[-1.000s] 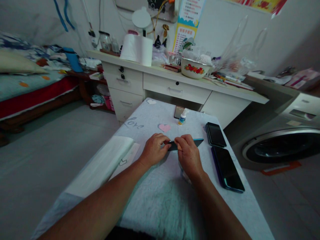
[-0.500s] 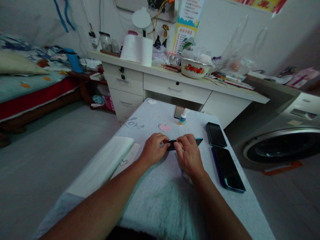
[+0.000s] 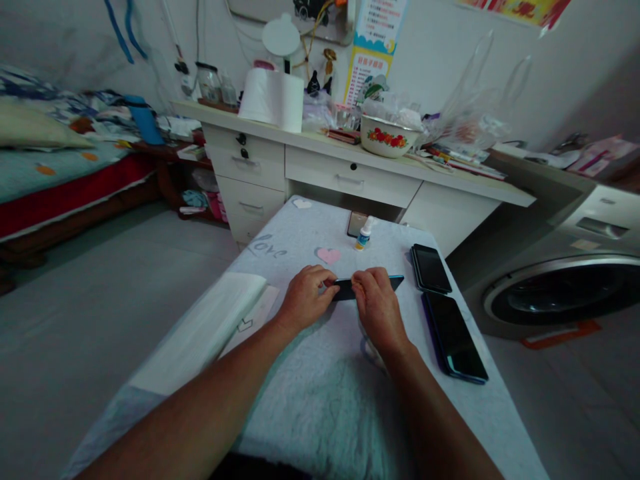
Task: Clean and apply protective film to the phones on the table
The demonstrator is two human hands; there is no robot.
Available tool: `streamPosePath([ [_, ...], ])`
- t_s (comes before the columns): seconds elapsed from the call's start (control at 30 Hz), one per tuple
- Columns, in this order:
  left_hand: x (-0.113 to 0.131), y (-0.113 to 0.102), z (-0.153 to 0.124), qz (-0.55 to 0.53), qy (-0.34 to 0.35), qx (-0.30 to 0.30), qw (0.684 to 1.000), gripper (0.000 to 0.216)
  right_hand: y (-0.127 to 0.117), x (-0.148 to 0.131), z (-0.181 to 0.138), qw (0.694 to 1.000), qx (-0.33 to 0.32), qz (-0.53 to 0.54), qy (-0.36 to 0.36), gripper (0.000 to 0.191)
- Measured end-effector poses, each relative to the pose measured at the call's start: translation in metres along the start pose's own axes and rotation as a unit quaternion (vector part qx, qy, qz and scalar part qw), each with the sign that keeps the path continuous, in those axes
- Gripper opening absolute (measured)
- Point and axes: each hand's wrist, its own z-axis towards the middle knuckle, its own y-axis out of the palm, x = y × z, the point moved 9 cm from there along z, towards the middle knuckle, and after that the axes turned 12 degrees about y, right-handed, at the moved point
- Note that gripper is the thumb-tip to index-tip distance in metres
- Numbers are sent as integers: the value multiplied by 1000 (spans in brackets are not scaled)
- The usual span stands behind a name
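A dark smartphone [image 3: 343, 291] is held tilted on its long side above the cloth-covered table, its thin blue edge [image 3: 397, 280] facing up. My left hand [image 3: 309, 297] pinches its left end between thumb and fingers. My right hand [image 3: 379, 303] is closed against the middle of the phone at its upper edge, fingertips bunched together. Whatever those fingers hold, if anything, is hidden. Beyond my hands, a small white spray bottle [image 3: 363, 235] with a blue and yellow label stands beside another phone [image 3: 357, 224] lying flat.
At the table's right side lie a stack of dark phones [image 3: 431, 268] and a larger dark device [image 3: 456, 337]. A folded white sheet [image 3: 210, 333] lies on the left. Behind stands a white desk [image 3: 250, 163] with a flowered bowl [image 3: 387, 139]; a washing machine [image 3: 575, 247] is at right.
My right thumb has drawn in from the front of the phone toward its upper edge, bunching with the fingers. My left hand keeps its grip on the phone.
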Motion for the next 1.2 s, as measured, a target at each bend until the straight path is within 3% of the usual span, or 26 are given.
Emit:
streamPosePath([
  [0.33, -1, 1, 1, 8, -3, -2, 1000, 5, -3, 2, -1, 998, 34, -37, 31, 26],
  [0.7, -1, 2, 0, -9, -6, -10, 1000, 6, 15, -19, -5, 1000, -11, -24, -16, 24],
  [1.03, 0, 1, 0, -7, -12, -11, 1000, 4, 4, 1, 0, 999, 17, -39, 17, 24],
  [1.2, 0, 1, 0, -12, -8, -9, 1000, 5, 13, -13, -3, 999, 0, -36, -2, 24],
])
